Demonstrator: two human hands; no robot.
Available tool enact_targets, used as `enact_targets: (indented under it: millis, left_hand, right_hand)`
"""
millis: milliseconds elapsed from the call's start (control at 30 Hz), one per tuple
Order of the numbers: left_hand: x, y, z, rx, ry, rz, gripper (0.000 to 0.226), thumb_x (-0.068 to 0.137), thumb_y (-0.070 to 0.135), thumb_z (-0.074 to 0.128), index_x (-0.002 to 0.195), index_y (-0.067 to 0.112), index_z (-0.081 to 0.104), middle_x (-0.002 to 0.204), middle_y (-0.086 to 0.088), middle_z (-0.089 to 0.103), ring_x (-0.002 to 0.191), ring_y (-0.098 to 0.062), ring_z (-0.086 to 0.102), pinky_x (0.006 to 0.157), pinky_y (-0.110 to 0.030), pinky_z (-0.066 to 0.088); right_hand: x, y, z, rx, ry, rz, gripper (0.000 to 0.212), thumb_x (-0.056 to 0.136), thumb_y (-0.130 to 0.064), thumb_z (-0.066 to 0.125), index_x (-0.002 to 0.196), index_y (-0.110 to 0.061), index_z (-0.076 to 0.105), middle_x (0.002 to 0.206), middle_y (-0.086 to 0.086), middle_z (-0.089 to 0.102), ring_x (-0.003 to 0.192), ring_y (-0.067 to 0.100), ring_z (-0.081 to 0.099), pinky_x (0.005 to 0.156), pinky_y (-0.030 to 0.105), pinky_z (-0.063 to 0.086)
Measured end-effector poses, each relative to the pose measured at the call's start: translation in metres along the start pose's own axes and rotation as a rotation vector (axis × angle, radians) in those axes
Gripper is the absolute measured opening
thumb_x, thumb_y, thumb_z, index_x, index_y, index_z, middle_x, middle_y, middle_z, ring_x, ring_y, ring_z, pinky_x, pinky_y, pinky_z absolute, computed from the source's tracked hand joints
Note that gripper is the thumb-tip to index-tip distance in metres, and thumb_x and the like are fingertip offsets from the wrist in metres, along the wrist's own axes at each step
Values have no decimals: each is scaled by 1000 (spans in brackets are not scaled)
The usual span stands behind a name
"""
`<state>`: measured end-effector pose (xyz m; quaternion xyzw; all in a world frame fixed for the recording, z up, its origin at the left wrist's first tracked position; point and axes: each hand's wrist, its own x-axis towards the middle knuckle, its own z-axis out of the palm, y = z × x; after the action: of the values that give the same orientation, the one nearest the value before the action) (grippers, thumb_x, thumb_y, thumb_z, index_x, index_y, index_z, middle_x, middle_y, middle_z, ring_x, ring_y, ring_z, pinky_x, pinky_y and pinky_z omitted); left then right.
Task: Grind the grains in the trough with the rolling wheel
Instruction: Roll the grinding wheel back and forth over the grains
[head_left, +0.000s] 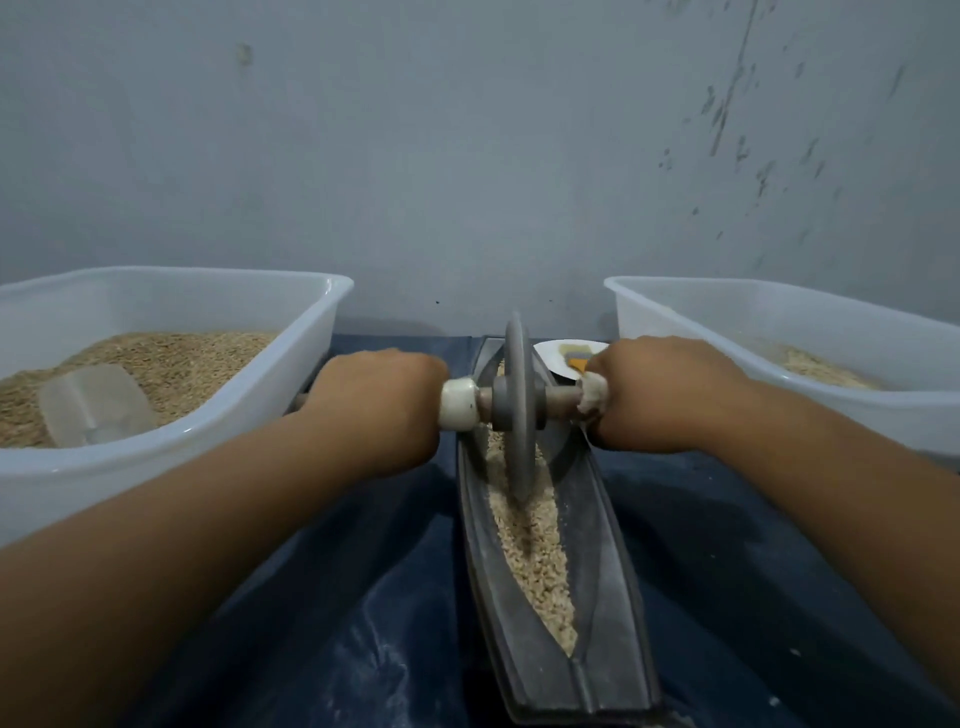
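2 hands (382, 402) (657, 389), 1 wheel (519, 410), 1 trough (608, 571) (w/ grains (535, 561)), 2 tubs (171, 457) (852, 410)

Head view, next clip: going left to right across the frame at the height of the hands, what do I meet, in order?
Left tub of grain → left hand on the axle grip → rolling wheel standing in the trough → right hand on the other grip → right tub.
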<state>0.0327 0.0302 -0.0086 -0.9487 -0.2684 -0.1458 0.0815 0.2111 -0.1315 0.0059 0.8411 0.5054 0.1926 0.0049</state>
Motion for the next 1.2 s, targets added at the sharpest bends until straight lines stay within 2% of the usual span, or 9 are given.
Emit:
enact_targets:
  millis: [100, 400, 500, 633, 700, 800, 933, 1067, 1200]
  left_hand:
    - [-11, 0, -3, 79, 62, 41, 26, 75, 30, 65, 71, 33, 39, 69, 10, 49, 61, -9, 47, 61, -29, 40]
    - [28, 10, -11, 31, 12, -6, 23, 79, 32, 69, 99, 27, 59, 83, 2, 55, 76, -21, 52, 70, -34, 41]
    - [13, 11, -10, 100, 96, 29, 18, 80, 30, 67, 86, 29, 50, 73, 6, 48, 63, -14, 46, 62, -31, 35]
    - [-9, 7, -4, 189, 228, 68, 38, 77, 28, 63, 66, 29, 27, 62, 9, 38, 51, -6, 29, 48, -26, 19]
    - [-5, 5, -1, 145, 215, 39, 29, 78, 28, 63, 71, 31, 35, 64, 9, 41, 53, -7, 34, 52, -27, 26]
    - [10, 7, 2, 58, 159, -25, 20, 81, 31, 64, 82, 31, 45, 66, 9, 42, 61, -13, 43, 61, -31, 33]
    - [22, 4, 4, -9, 99, -64, 21, 81, 32, 66, 84, 30, 45, 69, 9, 42, 70, -17, 48, 65, -33, 37]
    - [5, -1, 5, 15, 63, 0, 21, 79, 28, 63, 78, 33, 42, 72, 9, 50, 66, -13, 51, 64, -31, 40]
    - [-3, -1, 5, 103, 161, 37, 28, 76, 31, 63, 70, 32, 36, 65, 11, 47, 56, -5, 41, 57, -28, 35]
  right_hand:
    - [-14, 2, 3, 29, -52, 15, 18, 66, -43, 55, 66, -27, 49, 63, -9, 55, 58, 10, 52, 49, 26, 34]
    - [23, 1, 12, 85, -26, 151, 17, 70, -40, 60, 67, -27, 49, 66, -10, 50, 60, 14, 50, 52, 25, 31]
    - [8, 3, 8, 168, -166, 130, 19, 68, -36, 67, 67, -26, 50, 66, -8, 55, 62, 13, 54, 54, 25, 37]
    - [-16, 3, -1, 236, -261, 89, 11, 65, -34, 70, 66, -32, 59, 61, -6, 59, 59, 12, 57, 51, 26, 37]
    - [-12, 0, -3, 196, -224, 63, 18, 68, -35, 68, 68, -50, 58, 62, -9, 55, 60, 9, 53, 53, 26, 37]
    - [9, -3, -2, 76, -117, 96, 16, 72, -38, 63, 67, -28, 52, 66, -10, 52, 61, 9, 49, 55, 26, 36]
    - [25, -7, -2, 5, -3, 98, 19, 71, -41, 64, 68, -27, 52, 67, -9, 56, 58, 10, 49, 51, 23, 32]
    - [15, -3, -6, 41, -167, -2, 19, 64, -42, 61, 72, -25, 56, 69, -7, 61, 62, 14, 58, 56, 27, 44]
    - [2, 2, 2, 115, -189, 34, 16, 68, -39, 64, 64, -29, 51, 63, -13, 53, 60, 7, 52, 53, 26, 38]
